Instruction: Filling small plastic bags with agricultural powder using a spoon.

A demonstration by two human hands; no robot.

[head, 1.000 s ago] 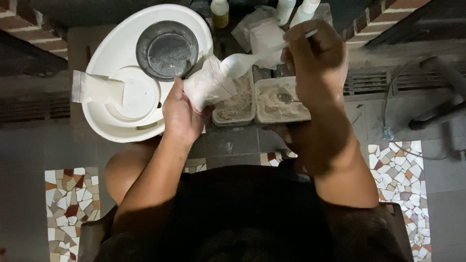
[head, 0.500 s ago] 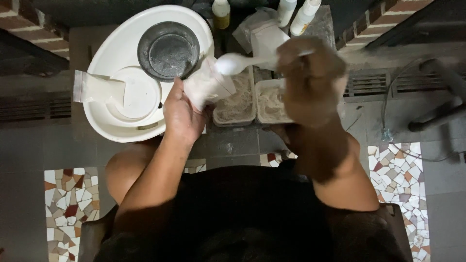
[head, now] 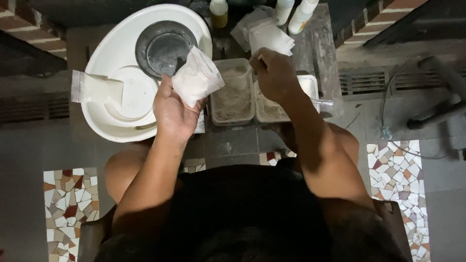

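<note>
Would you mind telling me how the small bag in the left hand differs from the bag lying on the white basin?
The held bag is plump with white powder, while the basin bag looks flat. The held bag is gripped tilted in the left hand above the floor; the basin bag lies untouched across the rim of the white basin. The held bag sits next to the powder trays; the basin bag lies farther left. Both are small clear plastic bags.
</note>
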